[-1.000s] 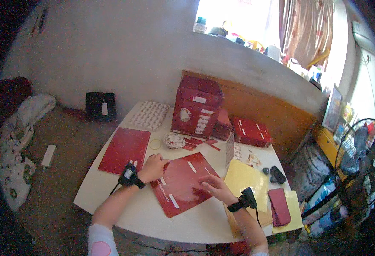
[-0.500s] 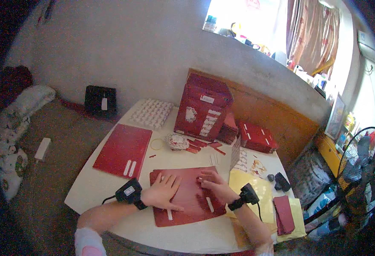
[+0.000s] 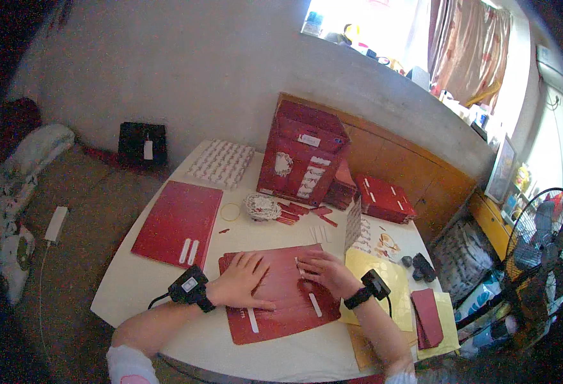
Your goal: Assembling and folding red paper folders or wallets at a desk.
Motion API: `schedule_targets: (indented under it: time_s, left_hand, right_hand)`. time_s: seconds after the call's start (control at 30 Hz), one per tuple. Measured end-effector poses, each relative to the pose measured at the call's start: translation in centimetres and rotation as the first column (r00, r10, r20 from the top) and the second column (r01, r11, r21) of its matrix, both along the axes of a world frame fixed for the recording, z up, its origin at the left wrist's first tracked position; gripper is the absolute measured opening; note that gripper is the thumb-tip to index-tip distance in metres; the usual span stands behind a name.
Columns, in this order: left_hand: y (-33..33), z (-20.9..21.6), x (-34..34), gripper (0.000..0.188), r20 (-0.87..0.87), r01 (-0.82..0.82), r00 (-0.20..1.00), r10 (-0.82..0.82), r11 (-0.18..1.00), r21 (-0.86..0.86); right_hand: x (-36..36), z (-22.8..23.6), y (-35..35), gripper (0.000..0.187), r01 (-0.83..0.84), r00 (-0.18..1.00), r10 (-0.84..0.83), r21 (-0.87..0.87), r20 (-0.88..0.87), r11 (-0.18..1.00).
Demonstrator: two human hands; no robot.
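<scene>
A dark red flat sheet of card (image 3: 281, 301) lies on the table in front of me, with white strips on it. My left hand (image 3: 240, 281) is open and rests flat on its left part, fingers spread. Stretched over the upper right part of the sheet, the fingers of my right hand (image 3: 326, 272) lie beside the top of a white strip. That hand is open too, with nothing visible in it. Farther down on the sheet, two white strips (image 3: 313, 305) show. A black device is strapped to each wrist.
At the left lies another red card (image 3: 179, 221) with two white strips. Behind are a tall red box (image 3: 301, 157), a white ball-shaped bundle (image 3: 261, 207), red strips and a red stack (image 3: 384, 197). Yellow sheets (image 3: 381, 281) lie right; a fan (image 3: 541, 237) stands beyond the table.
My right hand's fingers, bent and pinched near the strip before, now lie flatter on the sheet. My left hand stays spread on it. The whole view has shifted slightly.
</scene>
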State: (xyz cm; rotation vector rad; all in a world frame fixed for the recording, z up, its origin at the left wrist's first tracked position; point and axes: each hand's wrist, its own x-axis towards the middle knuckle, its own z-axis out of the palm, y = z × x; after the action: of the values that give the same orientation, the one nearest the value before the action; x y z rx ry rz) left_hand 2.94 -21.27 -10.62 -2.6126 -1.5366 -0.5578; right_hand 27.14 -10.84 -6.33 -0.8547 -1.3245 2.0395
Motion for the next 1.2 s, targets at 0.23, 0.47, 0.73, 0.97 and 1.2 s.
schedule_targets:
  time_s: [0.23, 0.47, 0.73, 0.97, 1.2]
  left_hand:
    - [0.5, -0.1, -0.1, 0.097, 0.068, -0.009, 0.998, 0.006, 0.999, 0.036]
    - [0.4, 0.7, 0.1, 0.099, 0.067, -0.015, 0.998, 0.013, 1.0, 0.02]
    - [1.3, 1.0, -1.0, 0.08, 0.191, -0.167, 0.969, 0.159, 0.986, 0.024]
    - [0.5, 2.4, -1.3, 0.063, 0.195, -0.265, 0.937, 0.29, 0.953, -0.146]
    - [-0.2, 3.4, 0.0, 0.045, 0.092, -0.078, 0.994, 0.06, 0.975, 0.206]
  right_hand:
    - [0.2, -0.5, 1.4, 0.038, -0.04, 0.999, 0.04, -0.008, -0.022, 0.999]
    - [-0.4, -0.5, 0.8, 0.032, 0.004, 0.999, -0.007, 0.07, 0.041, 0.998]
    - [-1.4, -1.8, 1.2, 0.029, -0.195, 0.948, 0.044, 0.467, 0.314, 0.863]
    - [-2.2, -1.5, 0.4, 0.034, -0.323, 0.926, 0.08, 0.661, 0.37, 0.678]
    - [-1.4, -1.8, 0.0, 0.039, -0.243, 0.953, -0.006, 0.777, 0.303, 0.581]
